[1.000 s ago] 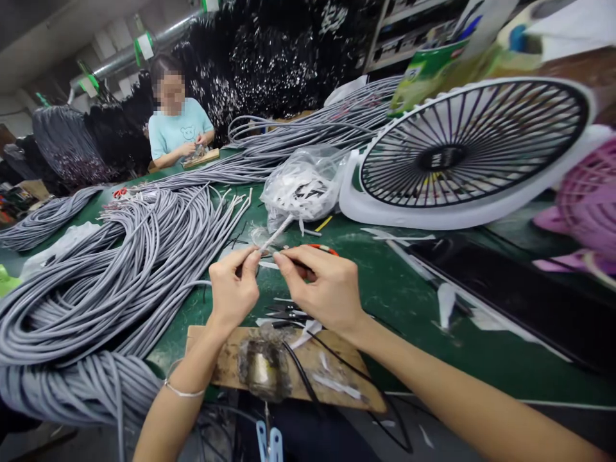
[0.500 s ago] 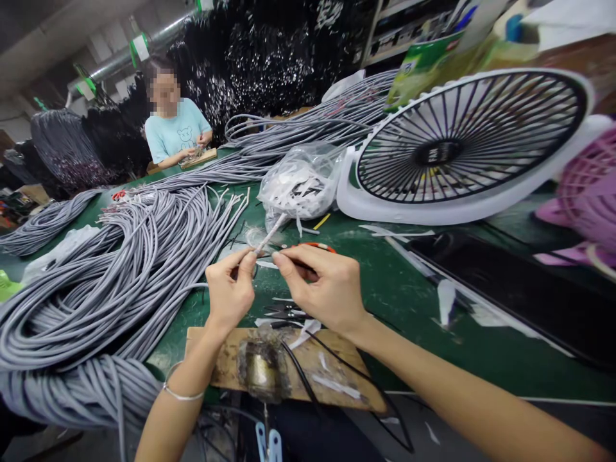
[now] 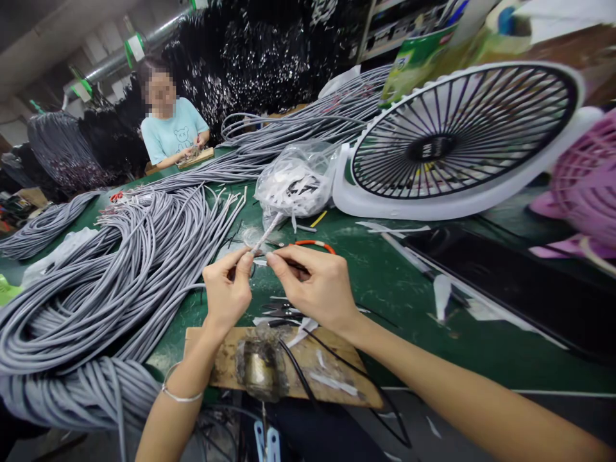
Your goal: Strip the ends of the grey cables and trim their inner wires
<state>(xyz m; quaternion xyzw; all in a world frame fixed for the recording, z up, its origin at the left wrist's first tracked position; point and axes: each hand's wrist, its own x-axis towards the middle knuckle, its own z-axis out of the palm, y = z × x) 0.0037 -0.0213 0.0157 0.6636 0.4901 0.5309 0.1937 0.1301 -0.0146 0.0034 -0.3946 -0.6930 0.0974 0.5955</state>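
Observation:
My left hand [image 3: 227, 287] is closed in a pinch on a thin pale strand [image 3: 269, 230], which slants up and away from the fingertips toward the clear plastic bag [image 3: 294, 183]. Close beside it, the thumb and forefinger of my right hand [image 3: 315, 285] are pressed together; whatever lies between them is too small to make out. A narrow gap separates the two sets of fingertips. Below the hands, small black-handled cutters [image 3: 279, 310] lie on the green table [image 3: 409, 282]. A wooden board [image 3: 327, 366] bears a metal cylinder [image 3: 262, 369], black cable and white scraps.
Grey cable coils [image 3: 110, 276] fill the left side. A white fan [image 3: 452, 147], a dark flat panel [image 3: 520, 282] and a pink fan [image 3: 584, 179] stand or lie to the right. An orange ring-like piece [image 3: 317, 244] lies behind my right hand. Across the table sits a person [image 3: 176, 131].
The whole view has shifted slightly. Both hands keep nearly the same pinching pose, the right fingertips a touch closer to the left.

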